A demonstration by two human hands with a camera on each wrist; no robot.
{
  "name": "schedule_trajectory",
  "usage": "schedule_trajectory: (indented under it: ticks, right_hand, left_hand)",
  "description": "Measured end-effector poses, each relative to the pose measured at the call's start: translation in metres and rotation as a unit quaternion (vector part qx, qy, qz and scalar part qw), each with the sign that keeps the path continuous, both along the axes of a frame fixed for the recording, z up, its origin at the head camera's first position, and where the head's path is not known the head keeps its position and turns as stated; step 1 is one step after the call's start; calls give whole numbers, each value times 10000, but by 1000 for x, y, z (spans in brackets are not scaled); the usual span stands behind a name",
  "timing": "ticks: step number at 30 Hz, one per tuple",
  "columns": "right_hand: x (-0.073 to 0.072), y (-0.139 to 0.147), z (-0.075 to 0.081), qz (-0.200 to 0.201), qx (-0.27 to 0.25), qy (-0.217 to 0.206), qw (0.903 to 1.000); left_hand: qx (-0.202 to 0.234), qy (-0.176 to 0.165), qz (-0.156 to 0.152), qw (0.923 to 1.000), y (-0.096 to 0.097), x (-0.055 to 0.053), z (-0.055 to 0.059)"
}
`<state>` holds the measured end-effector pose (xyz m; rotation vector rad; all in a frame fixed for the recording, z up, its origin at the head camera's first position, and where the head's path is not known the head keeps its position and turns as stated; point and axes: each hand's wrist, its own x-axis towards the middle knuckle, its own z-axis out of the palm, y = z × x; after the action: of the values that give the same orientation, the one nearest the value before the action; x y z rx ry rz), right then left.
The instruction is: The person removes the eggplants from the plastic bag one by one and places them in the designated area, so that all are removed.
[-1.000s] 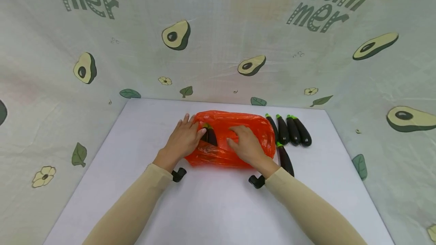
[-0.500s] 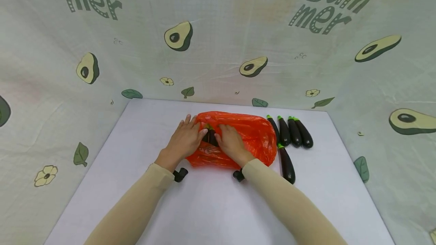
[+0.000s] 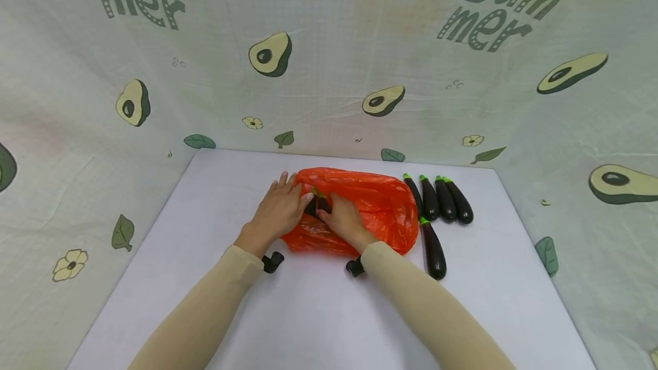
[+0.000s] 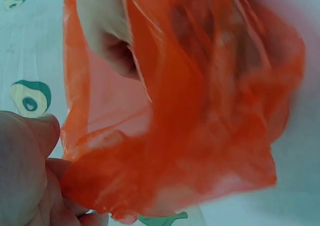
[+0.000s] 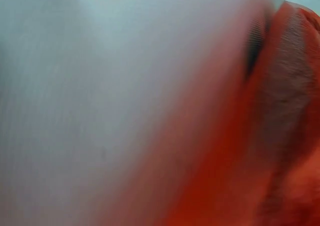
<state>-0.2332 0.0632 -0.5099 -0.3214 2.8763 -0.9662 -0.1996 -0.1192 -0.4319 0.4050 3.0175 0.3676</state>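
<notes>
An orange-red plastic bag [image 3: 382, 213] lies on the white table with its opening spread. Inside its left part are dark eggplants [image 3: 311, 206] with green stems. My left hand [image 3: 275, 210] rests on the bag's left edge, fingers stretched away from me and thumb beside the eggplants. In the left wrist view, bag film [image 4: 100, 181] lies against that hand's fingers. My right hand [image 3: 346, 220] reaches into the opening, thumb and fingers around an eggplant [image 3: 323, 205]. The right wrist view is mostly blurred, with the red bag [image 5: 295, 110] along its right side.
Right of the bag stands a row of several eggplants [image 3: 446, 201] with green stems. Another eggplant [image 3: 434, 251] lies nearer to me, by my right forearm. A cloth printed with avocados [image 3: 380, 100] hangs around the table [image 3: 319, 313].
My right hand has moved left over the bag from its middle and has closed its fingers around an eggplant there. The left hand has stayed on the bag's left edge.
</notes>
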Motion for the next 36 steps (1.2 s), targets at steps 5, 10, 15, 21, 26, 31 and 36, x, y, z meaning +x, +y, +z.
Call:
schedule_trajectory:
  ticks: [5, 10, 15, 21, 26, 31, 36]
  right_hand:
    - [2, 10, 7, -220, 194, -444, 9986]
    - [4, 15, 14, -165, 462, -612, 9969]
    - [7, 18, 23, -42, 590, -838, 9947]
    - [10, 25, 38, 184, 314, -887, 9954]
    - [13, 34, 45, 115, -250, -770, 9967]
    - [16, 41, 40, -66, -481, -487, 9976]
    - [17, 47, 33, -192, -511, -493, 9973]
  left_hand:
    - [-16, -17, 54, 10000, 1, -3, 0]
    - [32, -50, 32, 10000, 2, -4, 0]
    - [31, -30, 41, 10000, 4, -4, 3]
    - [76, -28, 100, 9999, 3, -4, 5]
    - [134, -46, 189, 9997, 4, -5, 6]
    - [83, -111, 165, 9998, 5, -5, 5]
    - [92, -132, 195, 9997, 6, -3, 4]
